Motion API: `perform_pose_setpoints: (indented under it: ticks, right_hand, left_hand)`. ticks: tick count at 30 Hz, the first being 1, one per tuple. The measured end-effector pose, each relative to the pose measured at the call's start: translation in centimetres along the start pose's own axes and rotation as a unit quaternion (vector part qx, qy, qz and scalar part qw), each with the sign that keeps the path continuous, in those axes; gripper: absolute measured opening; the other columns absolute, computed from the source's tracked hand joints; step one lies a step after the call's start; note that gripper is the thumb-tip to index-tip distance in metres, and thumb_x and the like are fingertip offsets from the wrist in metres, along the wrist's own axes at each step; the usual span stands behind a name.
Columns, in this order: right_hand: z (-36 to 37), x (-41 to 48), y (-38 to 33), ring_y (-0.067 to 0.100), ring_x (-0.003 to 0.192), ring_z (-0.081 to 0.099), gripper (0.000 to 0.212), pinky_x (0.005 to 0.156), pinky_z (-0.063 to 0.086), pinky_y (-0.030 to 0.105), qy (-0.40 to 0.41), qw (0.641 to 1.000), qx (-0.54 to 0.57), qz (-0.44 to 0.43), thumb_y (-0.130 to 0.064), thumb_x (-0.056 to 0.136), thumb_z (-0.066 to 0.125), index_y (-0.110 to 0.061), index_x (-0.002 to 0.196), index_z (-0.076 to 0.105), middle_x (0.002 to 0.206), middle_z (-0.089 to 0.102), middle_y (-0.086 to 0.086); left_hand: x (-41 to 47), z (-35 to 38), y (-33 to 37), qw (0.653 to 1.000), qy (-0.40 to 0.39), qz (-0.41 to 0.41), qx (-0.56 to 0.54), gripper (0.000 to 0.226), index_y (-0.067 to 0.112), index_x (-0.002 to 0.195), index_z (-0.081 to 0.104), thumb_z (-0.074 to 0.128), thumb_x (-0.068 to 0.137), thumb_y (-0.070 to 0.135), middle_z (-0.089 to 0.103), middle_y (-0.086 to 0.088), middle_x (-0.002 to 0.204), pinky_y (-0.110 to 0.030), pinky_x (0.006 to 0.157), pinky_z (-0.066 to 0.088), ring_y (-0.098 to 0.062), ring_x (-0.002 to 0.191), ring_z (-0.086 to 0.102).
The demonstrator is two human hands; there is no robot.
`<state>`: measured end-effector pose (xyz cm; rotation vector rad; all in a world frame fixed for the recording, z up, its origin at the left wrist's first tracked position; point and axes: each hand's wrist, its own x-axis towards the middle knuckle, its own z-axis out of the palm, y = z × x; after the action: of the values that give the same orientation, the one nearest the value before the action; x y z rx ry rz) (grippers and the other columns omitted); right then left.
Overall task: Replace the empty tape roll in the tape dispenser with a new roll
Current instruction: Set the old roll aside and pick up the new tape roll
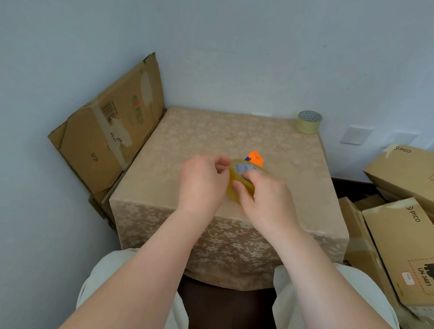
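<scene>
the counter [186, 141] is a block covered with a beige floral cloth and serves as the landmark for all positions below.

the tape roll [240, 181], amber and translucent with a white and blue label on its core, is held above the near half of the counter, tilted on edge. the right hand [262, 193] has its grip closed around the near side of the roll, thumb pressed on the outer band and fingers wrapped across it. the left hand [202, 181] has its grip pinched at the roll's left rim, thumb and fingertips together; whether they hold the loose tape end cannot be told.

the tape dispenser [256, 158] is orange and lies just behind the roll, toward the middle of the counter; only a small part shows past the hands.

a second roll [309, 122], pale with a dotted core, stands on the far right corner of the counter, against the wall.

a flattened cardboard box [110, 131] leans on the wall at the left side of the counter. stacked cartons [411, 229] lie on the floor to the right of the counter.
</scene>
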<state>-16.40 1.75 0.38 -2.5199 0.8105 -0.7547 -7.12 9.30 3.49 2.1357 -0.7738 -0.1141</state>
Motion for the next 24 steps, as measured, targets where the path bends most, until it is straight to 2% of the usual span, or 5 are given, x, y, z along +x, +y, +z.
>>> perform_pose_setpoints:
  ticks: [6, 9, 12, 18, 24]
  right_hand:
    - [0.0, 0.0, 0.1, 0.025, 0.075, 0.061, 0.028, 0.062, 0.048, 0.035, -0.004, 0.999, -0.041, -0.008, -0.040, 0.089, 0.052, -0.016, 0.090, 0.066, 0.081, 0.069, 0.004]
    - [-0.1, 0.1, 0.2, 0.026, 0.077, 0.062, 0.030, 0.060, 0.044, 0.032, -0.011, 0.999, -0.053, 0.000, -0.042, 0.089, 0.051, -0.017, 0.092, 0.066, 0.082, 0.069, 0.004]
    - [-0.2, 0.0, 0.3, 0.025, 0.076, 0.061, 0.030, 0.058, 0.041, 0.031, -0.023, 0.998, -0.054, 0.009, -0.044, 0.090, 0.049, -0.019, 0.093, 0.066, 0.081, 0.069, 0.003]
    - [-0.1, 0.1, 0.2, 0.024, 0.077, 0.061, 0.031, 0.061, 0.046, 0.032, -0.029, 0.998, -0.062, 0.010, -0.046, 0.090, 0.048, -0.021, 0.096, 0.066, 0.083, 0.069, 0.002]
    - [-0.2, 0.1, 0.1, 0.023, 0.078, 0.062, 0.032, 0.061, 0.045, 0.032, -0.027, 0.997, -0.076, -0.002, -0.046, 0.091, 0.048, -0.019, 0.091, 0.065, 0.083, 0.069, 0.001]
  left_hand:
    - [0.3, -0.3, 0.4, 1.000, -0.015, -0.007, -0.021, 0.024, 0.019, 0.090, 0.071, 0.059, 0.073, 0.009, 0.069, 0.003, 0.074, -0.028, 0.068, 0.051, -0.014, 0.072, 0.063]
    - [0.3, -0.4, 0.5, 0.990, -0.062, -0.036, -0.122, 0.018, 0.019, 0.085, 0.070, 0.061, 0.073, 0.007, 0.064, 0.004, 0.068, -0.028, 0.065, 0.051, -0.012, 0.065, 0.059]
    - [0.5, -0.5, 0.1, 0.975, -0.086, -0.064, -0.193, 0.018, 0.023, 0.082, 0.067, 0.060, 0.079, 0.007, 0.064, 0.001, 0.073, -0.034, 0.076, 0.056, -0.013, 0.072, 0.060]
    - [0.7, -0.5, -0.6, 0.995, -0.087, -0.021, -0.051, 0.039, 0.018, 0.119, 0.063, 0.059, 0.081, 0.012, 0.072, 0.003, 0.098, -0.026, 0.089, 0.049, -0.011, 0.096, 0.064]
    - [0.5, -0.5, -0.1, 0.999, -0.039, -0.019, -0.028, 0.034, 0.021, 0.111, 0.067, 0.060, 0.079, 0.011, 0.073, 0.005, 0.086, -0.027, 0.084, 0.051, -0.010, 0.088, 0.065]
